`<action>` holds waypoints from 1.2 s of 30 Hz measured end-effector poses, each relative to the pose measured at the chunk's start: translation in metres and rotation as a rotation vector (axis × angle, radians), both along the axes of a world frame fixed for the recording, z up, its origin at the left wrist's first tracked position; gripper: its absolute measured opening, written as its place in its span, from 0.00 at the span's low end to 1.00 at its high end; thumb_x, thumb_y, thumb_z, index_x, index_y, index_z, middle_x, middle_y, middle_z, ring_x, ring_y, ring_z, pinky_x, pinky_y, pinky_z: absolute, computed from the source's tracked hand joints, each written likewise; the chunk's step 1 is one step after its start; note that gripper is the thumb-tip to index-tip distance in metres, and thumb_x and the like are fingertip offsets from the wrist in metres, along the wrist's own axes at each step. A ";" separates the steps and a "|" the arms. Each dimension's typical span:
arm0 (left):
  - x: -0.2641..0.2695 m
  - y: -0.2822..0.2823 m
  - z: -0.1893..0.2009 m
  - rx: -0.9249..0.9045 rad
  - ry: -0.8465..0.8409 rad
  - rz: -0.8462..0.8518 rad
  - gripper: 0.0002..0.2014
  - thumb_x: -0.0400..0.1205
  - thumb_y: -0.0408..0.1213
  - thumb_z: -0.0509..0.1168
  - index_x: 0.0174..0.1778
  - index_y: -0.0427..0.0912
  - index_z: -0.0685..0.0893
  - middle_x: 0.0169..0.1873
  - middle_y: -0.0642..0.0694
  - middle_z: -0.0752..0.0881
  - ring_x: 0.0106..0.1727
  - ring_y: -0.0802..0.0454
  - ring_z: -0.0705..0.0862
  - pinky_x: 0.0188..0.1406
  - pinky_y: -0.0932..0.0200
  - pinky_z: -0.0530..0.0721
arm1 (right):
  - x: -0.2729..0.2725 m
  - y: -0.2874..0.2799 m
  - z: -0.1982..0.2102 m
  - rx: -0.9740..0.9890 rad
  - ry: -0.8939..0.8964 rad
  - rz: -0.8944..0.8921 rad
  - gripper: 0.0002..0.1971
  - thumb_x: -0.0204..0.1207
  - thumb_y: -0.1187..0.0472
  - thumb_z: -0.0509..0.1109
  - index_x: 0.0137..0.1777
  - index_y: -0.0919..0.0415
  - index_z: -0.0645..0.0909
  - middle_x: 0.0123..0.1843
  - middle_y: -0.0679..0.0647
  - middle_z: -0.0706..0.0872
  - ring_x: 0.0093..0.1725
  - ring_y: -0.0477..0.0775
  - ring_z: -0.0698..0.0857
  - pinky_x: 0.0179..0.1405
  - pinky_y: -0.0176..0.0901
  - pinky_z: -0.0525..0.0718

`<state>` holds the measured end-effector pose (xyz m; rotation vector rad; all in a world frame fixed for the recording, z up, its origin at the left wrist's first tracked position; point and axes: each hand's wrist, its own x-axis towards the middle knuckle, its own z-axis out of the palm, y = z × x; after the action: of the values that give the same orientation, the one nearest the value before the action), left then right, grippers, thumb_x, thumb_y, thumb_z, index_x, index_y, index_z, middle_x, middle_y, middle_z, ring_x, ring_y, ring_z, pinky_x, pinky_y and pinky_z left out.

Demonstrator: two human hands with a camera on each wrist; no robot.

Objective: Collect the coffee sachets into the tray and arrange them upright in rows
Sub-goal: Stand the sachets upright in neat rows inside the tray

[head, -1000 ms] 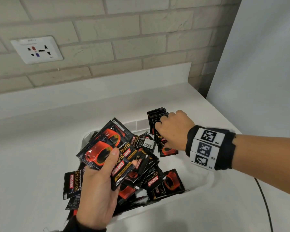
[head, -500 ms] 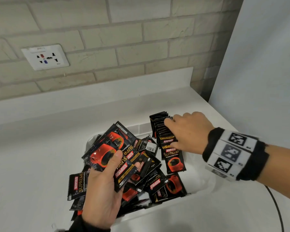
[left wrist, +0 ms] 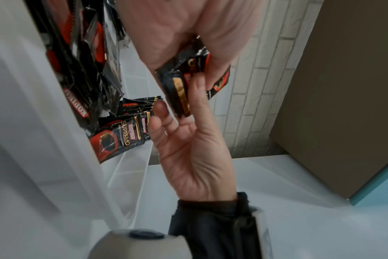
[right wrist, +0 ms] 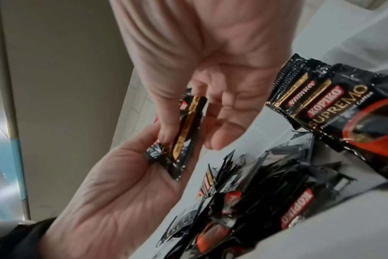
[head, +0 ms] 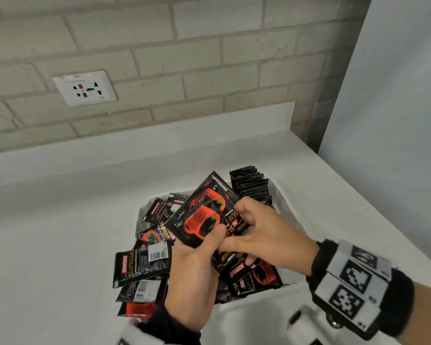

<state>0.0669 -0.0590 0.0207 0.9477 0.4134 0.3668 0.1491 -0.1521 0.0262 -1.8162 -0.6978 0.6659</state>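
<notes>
Above the white tray (head: 288, 221), the left hand (head: 194, 282) grips a fan of sachets (head: 202, 215); the right hand's (head: 266, 235) fingers pinch the same bundle. Upright sachets (head: 251, 185) fill the tray's far corner.

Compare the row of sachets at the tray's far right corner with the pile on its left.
The row stands on edge, packed face to face; the pile lies flat and criss-crossed. The row sits wholly inside the tray; the pile spills over its left rim. The row shows top edges only; the pile shows fronts and barcoded backs. Both are black Kopiko sachets.
</notes>
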 end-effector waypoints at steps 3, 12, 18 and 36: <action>-0.002 -0.001 -0.003 0.033 -0.010 0.000 0.12 0.68 0.29 0.66 0.47 0.39 0.86 0.44 0.37 0.90 0.46 0.44 0.89 0.43 0.53 0.89 | -0.001 -0.002 -0.003 0.064 0.040 -0.029 0.15 0.68 0.64 0.77 0.42 0.50 0.71 0.44 0.51 0.85 0.26 0.41 0.83 0.25 0.40 0.85; -0.004 0.008 -0.001 -0.030 -0.036 -0.009 0.19 0.77 0.46 0.59 0.61 0.41 0.82 0.53 0.42 0.89 0.52 0.49 0.89 0.46 0.53 0.87 | -0.004 -0.009 -0.003 0.154 0.161 -0.150 0.09 0.71 0.63 0.73 0.50 0.54 0.78 0.35 0.47 0.86 0.24 0.42 0.80 0.22 0.36 0.77; -0.003 0.007 -0.008 -0.012 -0.005 0.039 0.15 0.72 0.43 0.62 0.52 0.43 0.83 0.44 0.47 0.91 0.41 0.56 0.90 0.42 0.59 0.85 | -0.005 -0.007 -0.005 0.221 0.308 -0.227 0.04 0.73 0.65 0.71 0.44 0.58 0.79 0.42 0.52 0.87 0.37 0.45 0.86 0.37 0.41 0.86; -0.005 0.031 -0.012 0.049 0.104 -0.129 0.18 0.70 0.36 0.67 0.54 0.32 0.76 0.29 0.43 0.89 0.26 0.54 0.87 0.25 0.62 0.85 | 0.033 -0.022 0.071 -0.152 -0.305 0.360 0.17 0.67 0.62 0.77 0.48 0.39 0.81 0.39 0.25 0.80 0.43 0.26 0.78 0.44 0.18 0.72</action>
<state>0.0621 -0.0277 0.0089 1.0391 0.4373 0.2122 0.1820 -0.1741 0.0974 -1.9743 -1.2260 0.6951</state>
